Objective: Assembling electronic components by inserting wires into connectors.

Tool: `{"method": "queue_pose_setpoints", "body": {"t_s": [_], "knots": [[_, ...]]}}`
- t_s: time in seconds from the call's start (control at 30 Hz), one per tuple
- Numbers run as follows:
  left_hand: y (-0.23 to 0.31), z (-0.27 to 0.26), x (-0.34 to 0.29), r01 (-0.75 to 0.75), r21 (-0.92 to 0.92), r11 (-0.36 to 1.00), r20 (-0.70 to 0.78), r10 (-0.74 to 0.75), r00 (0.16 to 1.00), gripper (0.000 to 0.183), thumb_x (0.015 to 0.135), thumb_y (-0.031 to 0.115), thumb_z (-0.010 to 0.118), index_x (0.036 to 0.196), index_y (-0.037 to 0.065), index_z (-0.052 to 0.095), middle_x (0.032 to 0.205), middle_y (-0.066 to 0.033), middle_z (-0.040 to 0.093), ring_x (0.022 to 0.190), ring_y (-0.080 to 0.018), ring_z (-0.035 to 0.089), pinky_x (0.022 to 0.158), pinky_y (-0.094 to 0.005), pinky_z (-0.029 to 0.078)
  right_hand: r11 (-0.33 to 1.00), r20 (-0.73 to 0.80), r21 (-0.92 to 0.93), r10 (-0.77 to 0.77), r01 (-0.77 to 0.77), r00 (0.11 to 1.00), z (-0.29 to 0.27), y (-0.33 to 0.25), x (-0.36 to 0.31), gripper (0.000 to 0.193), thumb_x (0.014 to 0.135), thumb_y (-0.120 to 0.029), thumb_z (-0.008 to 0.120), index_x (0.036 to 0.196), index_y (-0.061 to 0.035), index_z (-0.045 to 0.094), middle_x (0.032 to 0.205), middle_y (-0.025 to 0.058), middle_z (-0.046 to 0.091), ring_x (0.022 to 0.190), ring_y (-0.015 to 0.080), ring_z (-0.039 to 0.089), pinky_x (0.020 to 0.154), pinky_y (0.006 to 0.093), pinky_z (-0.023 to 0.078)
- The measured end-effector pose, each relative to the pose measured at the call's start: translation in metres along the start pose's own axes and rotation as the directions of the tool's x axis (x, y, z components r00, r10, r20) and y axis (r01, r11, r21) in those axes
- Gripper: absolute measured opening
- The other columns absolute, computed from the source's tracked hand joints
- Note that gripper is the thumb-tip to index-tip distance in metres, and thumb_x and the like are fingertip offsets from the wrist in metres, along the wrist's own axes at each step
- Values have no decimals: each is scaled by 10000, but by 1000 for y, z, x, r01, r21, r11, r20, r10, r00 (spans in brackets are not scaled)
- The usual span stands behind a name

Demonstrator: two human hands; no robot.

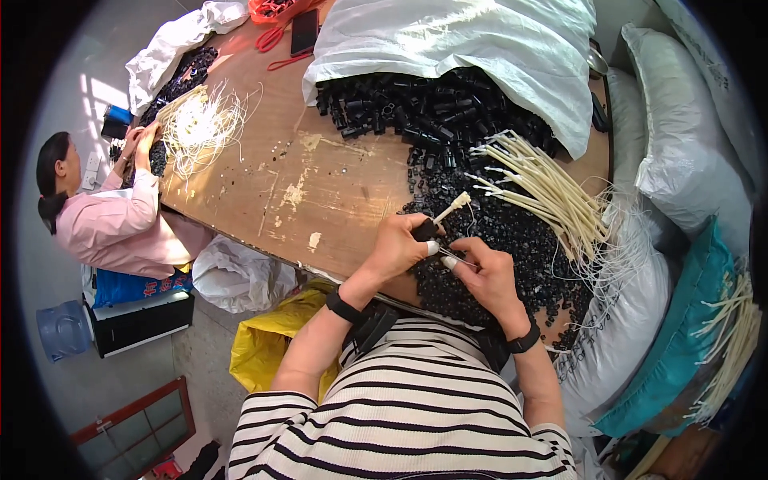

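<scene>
My left hand is closed around a small black piece, and a short cream-coloured stick with a pale end points up beyond the fingers. Close beside it, my right hand is closed in a pinch on a thin whitish strand that runs over to the left thumb. Both hands are above a spread of small black pieces at the table's near edge. Right of them lies a bundle of cream sticks with white tips and a tangle of white threads.
A white sack spills larger black tubular parts onto the wooden table. At the left a person in pink works beside another thread bundle. A phone lies far back. Full sacks crowd the right; a yellow bag sits below.
</scene>
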State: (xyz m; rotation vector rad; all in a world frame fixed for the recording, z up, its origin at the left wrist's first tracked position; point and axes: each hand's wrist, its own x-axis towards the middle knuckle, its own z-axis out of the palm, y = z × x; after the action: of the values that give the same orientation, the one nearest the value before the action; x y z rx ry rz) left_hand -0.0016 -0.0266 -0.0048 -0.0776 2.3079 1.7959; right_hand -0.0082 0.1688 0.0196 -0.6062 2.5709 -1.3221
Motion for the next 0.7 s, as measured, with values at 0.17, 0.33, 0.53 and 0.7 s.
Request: {"method": "queue_pose_setpoints", "body": {"t_s": [0.17,0.33,0.53,0.7], "knots": [[1,6,-7,-177,313,933,-51,203,978,328,739,-10,573,1056,36,641,804,-79,609,780,-220,588,691,-326,458,977,-163,-163,-165,139,973,4,11,-4,117,796,-79,681,909,-56,700,609,99,618,489,197,599,479,291,451],[3,5,-9,-226,519,824,47,236,971,423,718,-56,521,1118,51,610,889,-159,559,922,-371,539,783,-423,446,982,-192,-165,-119,88,974,4,7,-2,115,798,-82,675,905,-58,708,628,104,630,499,198,607,485,289,456],[-4,13,-10,-341,495,800,46,367,929,353,728,-47,506,1042,51,636,821,-143,570,844,-342,566,721,-432,452,979,-152,-148,-163,141,975,11,11,-3,120,796,-86,679,907,-54,713,647,105,644,504,197,611,489,288,461],[-7,11,-10,-313,477,821,50,330,943,367,727,-43,509,1058,61,632,837,-142,579,846,-344,566,728,-435,457,993,-189,-87,-98,82,977,11,13,-5,124,798,-90,680,911,-58,719,659,93,654,497,188,603,488,280,459]]}}
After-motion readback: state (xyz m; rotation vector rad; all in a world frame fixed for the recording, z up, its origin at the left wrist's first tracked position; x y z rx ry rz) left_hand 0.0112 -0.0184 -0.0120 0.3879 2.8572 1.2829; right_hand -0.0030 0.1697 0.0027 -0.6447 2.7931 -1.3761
